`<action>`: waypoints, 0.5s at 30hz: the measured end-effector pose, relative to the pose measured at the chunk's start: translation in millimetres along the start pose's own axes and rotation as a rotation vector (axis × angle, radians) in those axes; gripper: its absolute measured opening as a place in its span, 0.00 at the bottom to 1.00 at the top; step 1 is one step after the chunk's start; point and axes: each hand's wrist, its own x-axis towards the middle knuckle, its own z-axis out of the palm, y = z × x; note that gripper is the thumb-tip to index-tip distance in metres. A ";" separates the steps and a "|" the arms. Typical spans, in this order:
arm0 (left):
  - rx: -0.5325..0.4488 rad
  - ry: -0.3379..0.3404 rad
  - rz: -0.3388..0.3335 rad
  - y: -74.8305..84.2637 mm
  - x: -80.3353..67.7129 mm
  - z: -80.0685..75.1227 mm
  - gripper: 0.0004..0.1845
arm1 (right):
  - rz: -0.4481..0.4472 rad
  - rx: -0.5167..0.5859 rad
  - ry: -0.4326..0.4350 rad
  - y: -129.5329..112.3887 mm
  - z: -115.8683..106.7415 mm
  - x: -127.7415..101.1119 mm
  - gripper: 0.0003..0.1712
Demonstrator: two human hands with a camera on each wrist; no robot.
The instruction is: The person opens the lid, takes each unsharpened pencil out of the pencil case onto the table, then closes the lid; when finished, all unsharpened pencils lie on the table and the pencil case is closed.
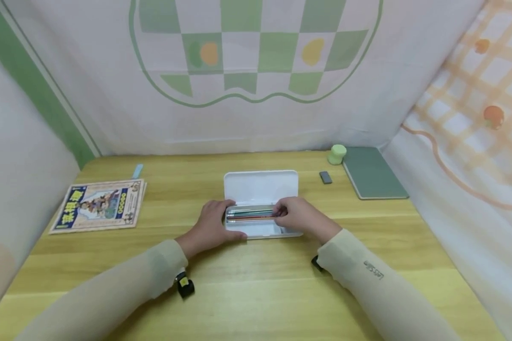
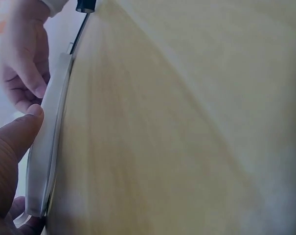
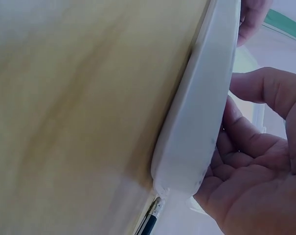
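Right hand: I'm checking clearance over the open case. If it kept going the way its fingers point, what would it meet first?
Probably the pens in the white pencil case, which the right hand already touches; beyond them, the left hand. Depth is uncertain.

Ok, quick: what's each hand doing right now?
Left hand: grips the left end of the pencil case.
Right hand: pinches the pens inside it.

Left of bench [image 1: 256, 293]: we note a magazine [image 1: 99, 205].
Far right: green notebook [image 1: 373, 172], green cap [image 1: 337, 154], small grey eraser [image 1: 325, 177].
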 end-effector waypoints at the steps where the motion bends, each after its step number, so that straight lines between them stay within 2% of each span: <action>1: -0.002 0.001 0.000 -0.3 -0.3 0.4 0.58 | -0.005 -0.007 -0.003 -0.2 0.4 0.2 0.06; 15: -0.002 0.002 0.003 -2.1 1.2 1.3 0.58 | -0.019 -0.071 -0.044 -9.3 0.9 2.9 0.03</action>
